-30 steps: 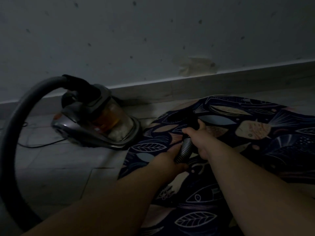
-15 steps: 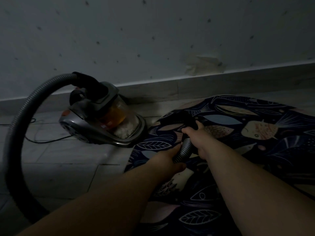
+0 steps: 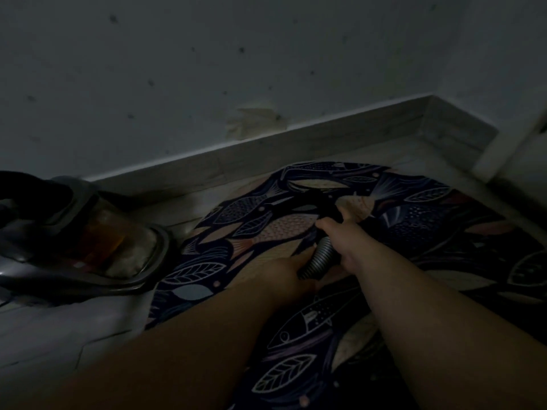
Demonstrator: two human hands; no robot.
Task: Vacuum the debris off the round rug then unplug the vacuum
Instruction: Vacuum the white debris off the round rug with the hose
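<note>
Your right hand [image 3: 343,236] is clenched round the black rigid end [image 3: 321,202] of the vacuum hose, thumb on top. Your left hand [image 3: 284,272] grasps the grey ribbed hose [image 3: 318,258] just behind it; its fingers are mostly hidden under the hose. Both hands sit at centre frame, over the rug.

The hose's long axis runs from lower centre up and slightly right. The black end points away from you toward the baseboard [image 3: 266,152], down on the rug surface. The tip is too dark to make out.

The round rug [image 3: 444,232] is dark navy with pale fish and leaf outlines plus some pink and cream fish. It fills centre to lower right, lying flat on the pale tiled floor [image 3: 59,327].

The vacuum canister [image 3: 97,247] is at the left edge, on the floor just beside the rug's left rim. It has a grey shell and a clear orange-tinted bin with pale fluff inside. Any label on it is too dark to read.

A peeled patch [image 3: 254,122] marks the wall above the baseboard, upper centre.
</note>
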